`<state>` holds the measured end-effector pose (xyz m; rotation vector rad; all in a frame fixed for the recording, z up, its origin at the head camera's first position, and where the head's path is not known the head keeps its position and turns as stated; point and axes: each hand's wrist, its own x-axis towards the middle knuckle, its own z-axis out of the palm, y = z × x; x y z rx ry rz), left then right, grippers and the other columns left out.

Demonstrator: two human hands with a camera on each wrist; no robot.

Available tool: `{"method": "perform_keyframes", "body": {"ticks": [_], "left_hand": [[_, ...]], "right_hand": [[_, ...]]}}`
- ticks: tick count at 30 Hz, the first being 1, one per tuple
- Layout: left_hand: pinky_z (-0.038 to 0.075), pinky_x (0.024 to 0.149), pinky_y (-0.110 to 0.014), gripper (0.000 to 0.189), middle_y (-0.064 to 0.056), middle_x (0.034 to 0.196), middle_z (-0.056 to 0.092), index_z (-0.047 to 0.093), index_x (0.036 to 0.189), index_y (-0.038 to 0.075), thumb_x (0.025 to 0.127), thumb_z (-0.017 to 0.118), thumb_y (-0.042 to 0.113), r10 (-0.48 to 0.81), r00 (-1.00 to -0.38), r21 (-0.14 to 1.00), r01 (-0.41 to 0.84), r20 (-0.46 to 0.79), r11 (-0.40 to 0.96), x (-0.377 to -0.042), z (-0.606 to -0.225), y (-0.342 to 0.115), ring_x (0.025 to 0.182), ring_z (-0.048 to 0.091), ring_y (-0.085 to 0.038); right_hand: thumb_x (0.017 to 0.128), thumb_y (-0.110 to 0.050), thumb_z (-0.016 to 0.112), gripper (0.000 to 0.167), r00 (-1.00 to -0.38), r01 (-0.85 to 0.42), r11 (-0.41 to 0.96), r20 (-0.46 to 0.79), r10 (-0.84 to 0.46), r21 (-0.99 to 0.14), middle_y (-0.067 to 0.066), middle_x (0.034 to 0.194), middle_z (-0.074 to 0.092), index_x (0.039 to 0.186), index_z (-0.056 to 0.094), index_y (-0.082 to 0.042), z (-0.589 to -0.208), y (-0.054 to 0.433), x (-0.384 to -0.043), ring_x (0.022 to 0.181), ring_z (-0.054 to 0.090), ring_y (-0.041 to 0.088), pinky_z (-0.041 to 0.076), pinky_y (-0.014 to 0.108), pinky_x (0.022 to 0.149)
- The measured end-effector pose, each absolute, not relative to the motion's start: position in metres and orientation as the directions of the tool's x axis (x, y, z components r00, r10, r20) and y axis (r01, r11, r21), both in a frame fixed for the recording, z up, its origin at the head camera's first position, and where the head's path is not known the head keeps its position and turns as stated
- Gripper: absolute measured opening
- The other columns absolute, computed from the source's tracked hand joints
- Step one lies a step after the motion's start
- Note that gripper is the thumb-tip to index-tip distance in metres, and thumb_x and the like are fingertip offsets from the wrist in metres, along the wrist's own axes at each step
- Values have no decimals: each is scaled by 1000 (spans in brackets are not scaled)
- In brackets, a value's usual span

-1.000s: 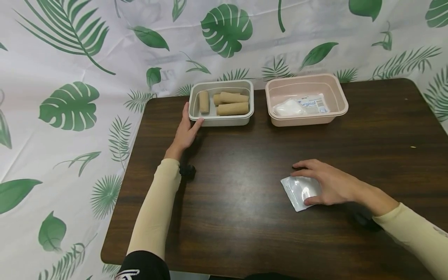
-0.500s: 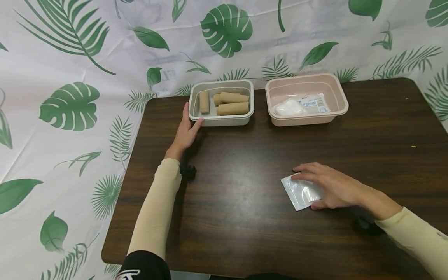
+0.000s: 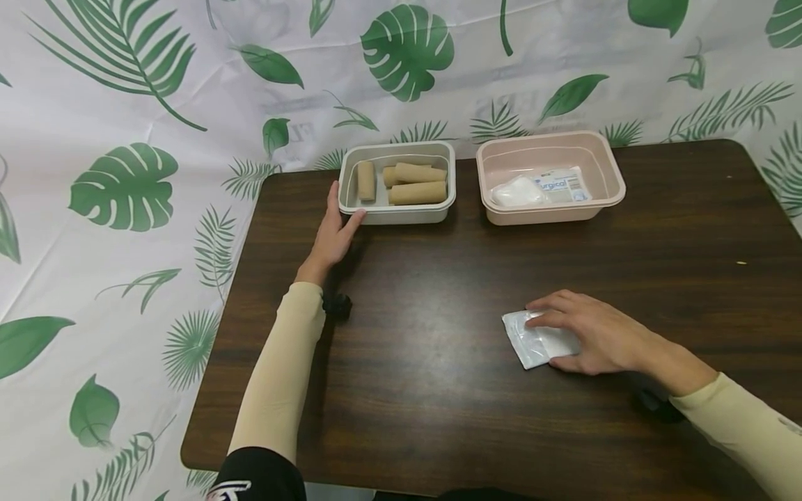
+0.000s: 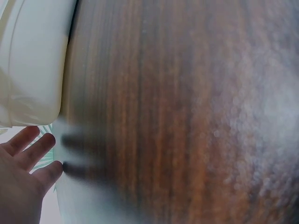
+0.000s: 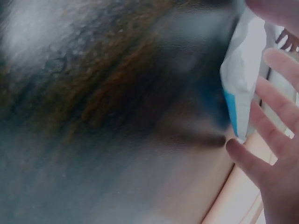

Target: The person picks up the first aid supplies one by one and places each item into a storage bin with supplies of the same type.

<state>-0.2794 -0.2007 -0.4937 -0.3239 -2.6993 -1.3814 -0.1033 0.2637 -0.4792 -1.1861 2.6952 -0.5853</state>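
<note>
A flat, shiny silvery-white plastic packet (image 3: 521, 339) is under my right hand (image 3: 598, 334) at the right of the table. In the head view my thumb is at its near edge and my bent fingers are over its far side. The right wrist view shows the packet (image 5: 245, 60) edge-on between thumb and fingers, with a blue strip at one end. My left hand (image 3: 328, 240) touches the near left corner of a pale grey tray (image 3: 404, 217), thumb along the front and fingers extended along the left side. Several tan rolls (image 3: 418, 193) lie in that tray.
Right of the grey tray stands a pink tray (image 3: 545, 216) holding a white bundle (image 3: 520, 191) and a packet printed "urgical" (image 3: 562, 184). Both trays are at the back edge of the dark wooden table (image 3: 413, 390), against a leaf-print sheet (image 3: 207, 83).
My right hand has shifted slightly right and down, its thumb now at the packet's near edge. The packet has tilted, its near corner a little farther back. My left hand stays at the grey tray.
</note>
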Motion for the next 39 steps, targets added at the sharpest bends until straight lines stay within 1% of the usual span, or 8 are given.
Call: {"method": "perform_keyframes", "body": {"ticks": [6,12,15,22,27,30,36,39], "left_hand": [[15,117,-35,84,-4,164,10,4,158,9,100,54,41,151,-971,789,238,185,567,-280,-494,-201,145,15,-10],[14,117,-34,83,-4,164,10,3,158,9,100,54,40,150,-972,787,235,181,570,-280,-493,-201,145,15,-10],[14,117,-35,83,-4,164,10,3,158,9,100,54,40,147,-973,787,230,177,573,-279,-492,-200,145,15,-10],[15,117,-38,85,-3,164,9,4,158,9,99,54,43,144,-975,789,221,169,573,-278,-493,-201,146,16,-13],[15,117,-37,84,-3,164,10,3,158,9,100,54,43,147,-973,788,229,177,571,-279,-494,-202,146,16,-12],[15,117,-36,84,-4,164,10,4,158,8,100,54,42,152,-970,786,242,189,569,-280,-494,-201,146,15,-11],[15,117,-35,83,-6,164,10,5,157,5,100,54,40,154,-968,787,250,197,564,-279,-492,-200,146,15,-12],[15,117,-35,84,-6,164,10,5,157,6,100,54,41,150,-970,786,243,191,568,-279,-492,-201,145,15,-11]], "right_hand": [[70,-44,85,56,-676,-694,602,68,-734,-396,-5,137,52,121,67,-29,-480,264,-103,121,47,16,42,47,94],[71,-43,85,55,-672,-703,598,84,-736,-385,-3,138,51,120,67,-27,-473,263,-106,121,47,17,43,47,93],[71,-43,85,54,-677,-702,601,96,-730,-383,-4,139,51,120,68,-26,-466,263,-110,122,46,17,42,47,93],[69,-36,88,55,-685,-710,602,157,-712,-367,-2,137,53,119,68,-24,-450,264,-126,119,48,18,44,46,89],[68,-33,89,55,-716,-685,623,191,-671,-377,-2,138,53,118,69,-22,-439,269,-142,120,47,17,41,43,90],[67,-32,89,56,-745,-658,645,217,-631,-388,-1,138,53,118,70,-21,-432,273,-153,123,46,20,39,43,92],[67,-24,90,56,-815,-578,679,274,-511,-453,5,138,54,119,70,-16,-419,279,-177,126,44,31,37,53,94],[69,-25,89,56,-844,-535,703,280,-457,-469,10,138,54,120,69,-13,-415,283,-190,127,44,35,37,58,96]]}}
